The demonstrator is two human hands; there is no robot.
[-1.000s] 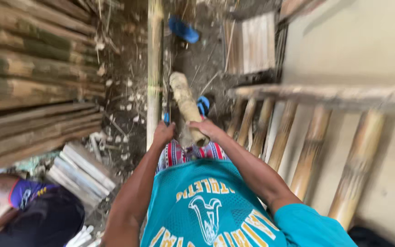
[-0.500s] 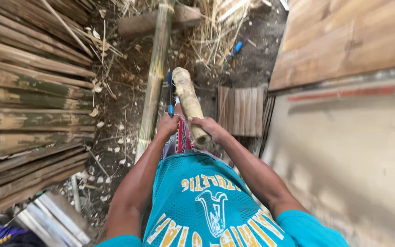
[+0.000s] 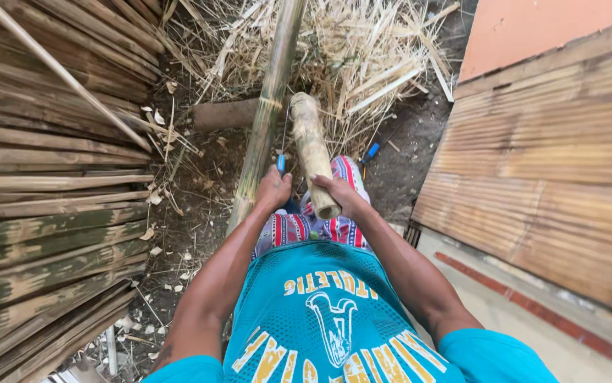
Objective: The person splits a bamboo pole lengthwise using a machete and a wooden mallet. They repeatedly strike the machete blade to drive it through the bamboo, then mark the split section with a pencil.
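One short wooden club (image 3: 312,152) is lying in our right hand (image 3: 343,193), its long axis running up and slightly left, away from our body, with the near end at our palm and the far end pointing toward the straw pile (image 3: 334,57). Our right hand is wrapping its fingers around the near end, gripping it firmly. Just beside the club, our left hand (image 3: 272,190) is clenching around a blue-handled tool (image 3: 281,163), which is pressing against a long bamboo pole (image 3: 267,113). The pole is stretching from near our left wrist up past the top edge, nearly parallel to the club.

Below everything, bare dark soil (image 3: 199,198) is showing, littered with dry chips and leaves. Stacks of split bamboo slats (image 3: 43,198) are filling the left side, and a woven slat panel (image 3: 547,177) is leaning on the right above a pale concrete floor (image 3: 526,326).

The tool's blade is hiding behind the pole, so we cannot make out its shape. Another small blue object (image 3: 371,151) is lying by the straw, too small to identify.
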